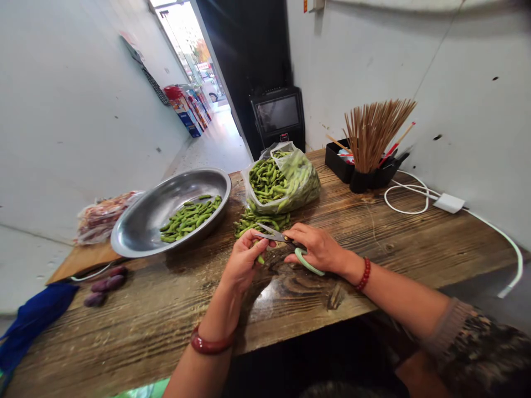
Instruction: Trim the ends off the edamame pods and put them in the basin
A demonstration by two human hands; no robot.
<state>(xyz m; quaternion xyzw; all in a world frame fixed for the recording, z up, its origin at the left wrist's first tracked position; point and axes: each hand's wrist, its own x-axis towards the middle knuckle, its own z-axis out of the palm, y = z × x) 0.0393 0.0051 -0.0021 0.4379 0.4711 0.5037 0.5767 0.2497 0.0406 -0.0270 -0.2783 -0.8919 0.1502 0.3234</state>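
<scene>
My left hand (245, 255) is closed round a green edamame pod (260, 258), whose tip pokes out below the fingers. In my right hand (317, 249) is a pair of scissors (309, 264) with pale green handles, its blades parted and reaching to the left hand's fingertips. Just beyond the hands, loose edamame pods (244, 224) lie on the wooden table. Behind them stands a plastic bag (305, 185) full of pods. A wide steel basin (136, 221) to the left holds a heap of pods (191, 217).
A black holder (362, 181) with many thin sticks (371, 132) stands back right, beside a white cable (409, 207). Purple oval things (115, 282), a blue cloth (37, 315) and a bagged reddish item (102, 218) lie left. The table's front edge (298, 333) runs below my forearms.
</scene>
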